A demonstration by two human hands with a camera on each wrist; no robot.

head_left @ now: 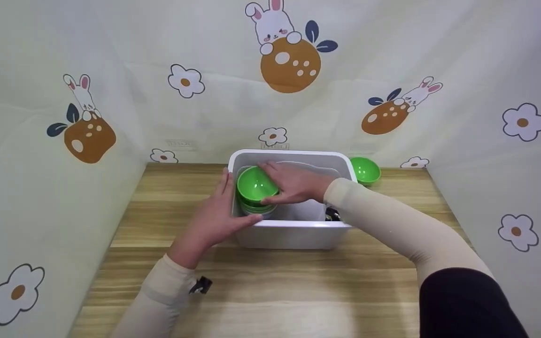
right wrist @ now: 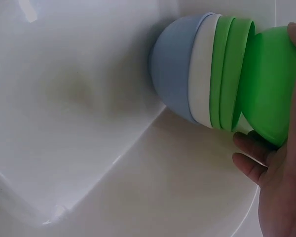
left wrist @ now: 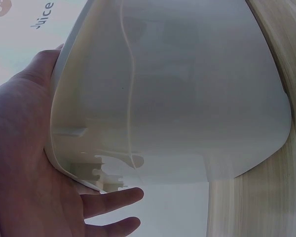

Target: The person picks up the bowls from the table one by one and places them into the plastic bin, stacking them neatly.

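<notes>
A white plastic bin (head_left: 289, 237) stands on the wooden table. Inside its left end, my right hand (head_left: 298, 183) grips a green bowl (head_left: 255, 184) by its side, thumb and fingers at the rim. In the right wrist view this bowl (right wrist: 271, 81) sits tilted in the mouth of a bowl stack (right wrist: 202, 74), with blue, white and green bowls nested together. My left hand (head_left: 212, 216) rests against the bin's front left corner. Its fingers lie straight along the outer side, and the thumb reaches over the front rim. The left wrist view shows that hand (left wrist: 24, 148) touching the bin wall (left wrist: 187, 98).
Another green bowl (head_left: 367, 170) stands behind the bin's right side, partly hidden. A pale rounded thing (head_left: 309, 210) and a dark shiny thing (head_left: 332, 214) lie inside the bin, partly covered by my right arm. Patterned cloth (head_left: 195, 122) surrounds the table (head_left: 270, 291).
</notes>
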